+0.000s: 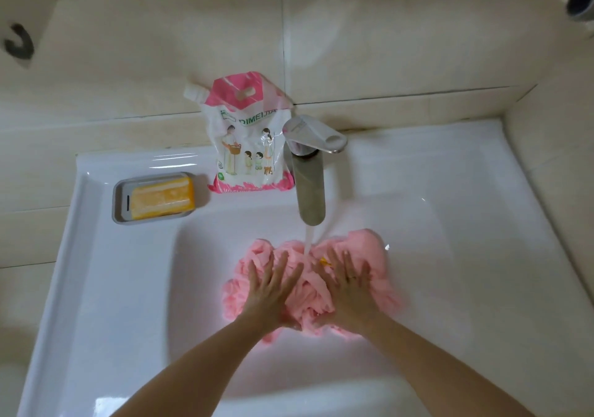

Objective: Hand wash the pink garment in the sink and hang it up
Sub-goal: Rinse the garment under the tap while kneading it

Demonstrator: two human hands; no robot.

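pink garment bunched in sink basin, frame center, under faucet stream. left hand and right hand flat, fingers spread, pressing it; both equally near.

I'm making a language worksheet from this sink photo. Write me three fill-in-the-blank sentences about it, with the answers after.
1. Water runs from the faucet onto the ____ garment.
2. The left hand and right hand press flat on the garment inside the ____.
3. The soap dish sits to the ____ of the detergent pouch.
Answers: pink; sink; left.
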